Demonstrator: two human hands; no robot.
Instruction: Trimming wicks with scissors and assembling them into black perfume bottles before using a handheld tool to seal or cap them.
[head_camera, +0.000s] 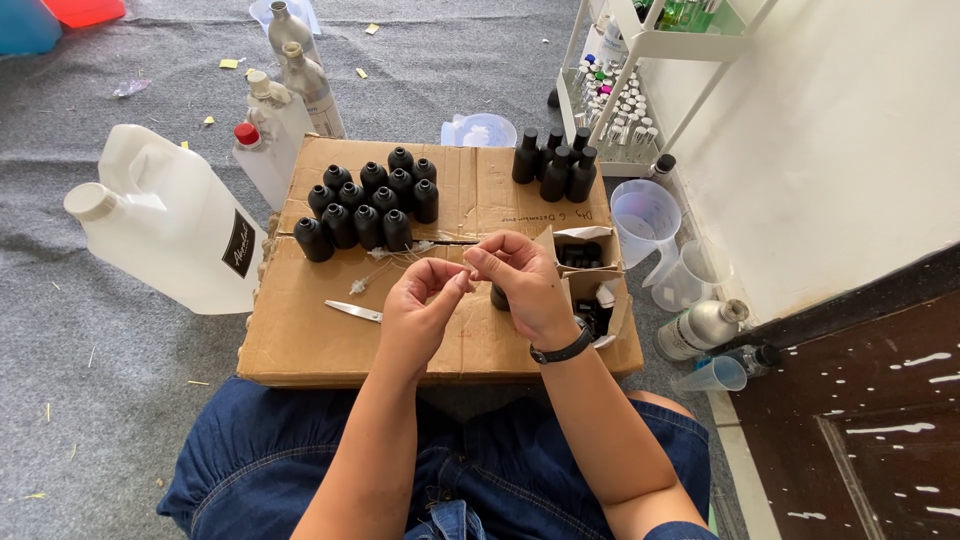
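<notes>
pinching a thin string between left hand and right hand, both grips clamped on it, above small black bottle; next calling for steady tension beside cardboard box.

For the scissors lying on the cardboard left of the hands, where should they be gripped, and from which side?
Probably from the left, at the handle end. The scissors lie flat on the cardboard sheet with the closed blades pointing left; the handles are hidden under the left hand. Once that hand lifts, fingers could come down from above onto the handles. The blades are thin and flat against the cardboard, so they offer a poor hold.
</notes>
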